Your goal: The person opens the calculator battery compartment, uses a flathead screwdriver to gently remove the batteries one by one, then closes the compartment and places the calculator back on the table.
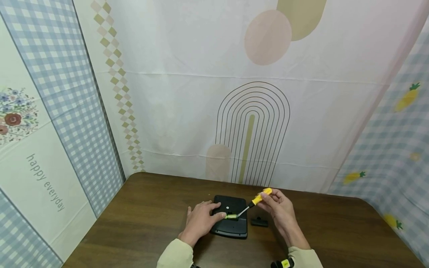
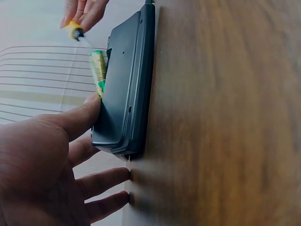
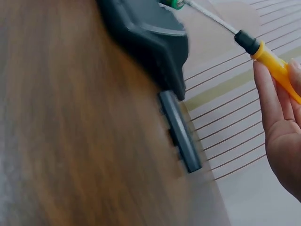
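A black device (image 1: 231,230) resembling a calculator lies on the table with its battery slot facing up. A green-and-yellow battery (image 2: 97,68) sits tilted in the slot, one end raised. My left hand (image 1: 200,221) rests at the device's left side; its thumb presses the battery's near end, and other fingertips touch the device and table. In my right hand (image 1: 282,212) is a screwdriver (image 1: 259,198), pinched by its yellow handle. Its metal shaft slants down to the battery's right end, where the tip appears to touch.
A small black battery cover (image 1: 259,222) lies on the table right of the device. The brown wooden table (image 1: 144,212) ends at a patterned cloth backdrop (image 1: 181,111). More patterned cloth hangs at both sides.
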